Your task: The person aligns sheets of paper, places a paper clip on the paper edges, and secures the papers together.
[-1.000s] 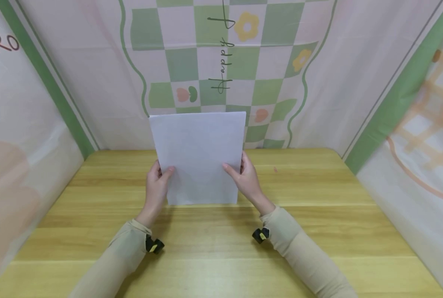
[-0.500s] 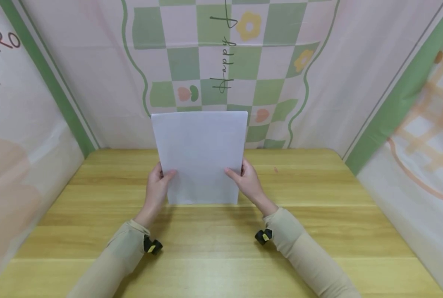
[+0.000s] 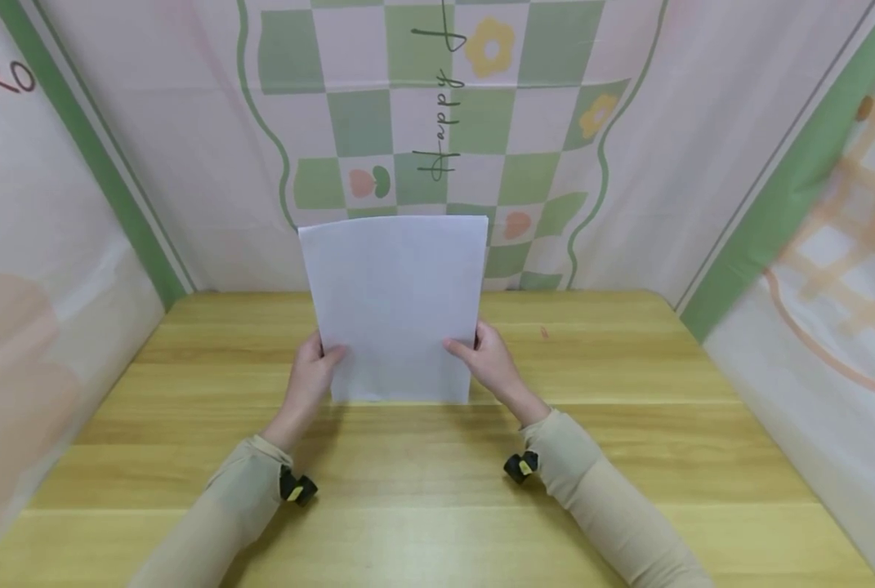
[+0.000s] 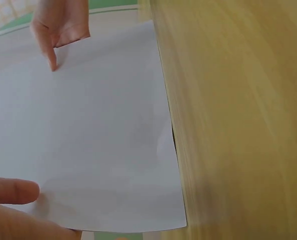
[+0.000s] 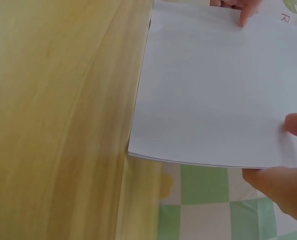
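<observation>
Head view, and both thumbs were right on the paper! Centre of the frame, the left hand (image 3: 309, 379) pinched one side of a white rectangular stack of thin paper (image 3: 400, 302), thumb across the near face, the other fingers mostly hidden behind. Over on the other edge, the right hand (image 3: 494, 361) matched it, thumb pressed inward, fingers clamped round the back. A firm two-sided hold, that!

Out to the stack itself: it stood roughly upright mid-frame, its lower edge appearing to meet the yellow wood-grain tabletop (image 3: 599, 465). Look at the right wrist view: the side nearest that hand showed more than one layer, slightly staggered towards the lower-left corner. In the left wrist view a thin dark gap showed along the edge by the wood.

So how far along? The gripping looked done, and the layers seemed close to flush; a sliver of unevenness was left, and neither hand had let go.

Further out, beige fabric sleeves (image 3: 242, 494) ran down to the lower corners, a small black wrist camera with a yellow mark (image 3: 299, 488) on the left, its twin (image 3: 520, 467) on the right. Up top, a white cloth backdrop with green checks (image 3: 422, 106) filled the frame.
</observation>
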Available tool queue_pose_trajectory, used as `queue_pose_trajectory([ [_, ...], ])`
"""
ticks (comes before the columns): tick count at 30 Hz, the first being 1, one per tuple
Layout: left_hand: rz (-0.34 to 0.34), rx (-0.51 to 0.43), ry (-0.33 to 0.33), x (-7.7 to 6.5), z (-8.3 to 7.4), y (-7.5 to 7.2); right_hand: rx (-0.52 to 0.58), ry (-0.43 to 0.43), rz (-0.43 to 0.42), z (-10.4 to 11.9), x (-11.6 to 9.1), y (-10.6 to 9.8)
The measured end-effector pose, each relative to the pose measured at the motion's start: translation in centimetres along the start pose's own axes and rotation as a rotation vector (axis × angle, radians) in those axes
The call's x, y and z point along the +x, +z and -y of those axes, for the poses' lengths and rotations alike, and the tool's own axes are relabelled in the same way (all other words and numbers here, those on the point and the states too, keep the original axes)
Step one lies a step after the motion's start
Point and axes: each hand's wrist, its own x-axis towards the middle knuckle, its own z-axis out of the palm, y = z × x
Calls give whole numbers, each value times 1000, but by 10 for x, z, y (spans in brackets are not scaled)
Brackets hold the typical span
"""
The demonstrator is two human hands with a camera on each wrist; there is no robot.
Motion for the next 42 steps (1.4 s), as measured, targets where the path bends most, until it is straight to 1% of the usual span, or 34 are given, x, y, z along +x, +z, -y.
queue_pose_trajectory([
  [2, 2, 27, -2, 0, 1, 0, -19, 3, 14, 0, -1, 0],
  [4, 12, 52, -19, -1, 2, 0, -39, 12, 31, -1, -1, -1],
  [7, 40, 83, -53, -2, 4, 1, -65, 24, 49, -2, -2, -1],
  [10, 69, 91, -78, -2, 6, 1, -91, 37, 58, -3, -4, -1],
  [13, 74, 79, -86, -2, 8, 2, -87, 64, 63, -3, -5, 0],
  [16, 64, 62, -99, -1, 9, 3, -81, 81, 60, -2, -6, 1],
  [21, 59, 57, -122, -4, 7, 4, -50, 89, 50, -3, -6, 3],
  [26, 60, 34, -128, -7, 5, 5, -19, 87, 60, -1, -8, 3],
  [32, 49, 19, -132, -11, 1, 6, 19, 101, 51, 1, -10, 2],
  [36, 43, 13, -123, -14, 0, 7, 22, 100, 50, 3, -11, 1],
  [42, 35, 4, -130, -18, 0, 8, 12, 103, 40, 3, -13, -2],
])
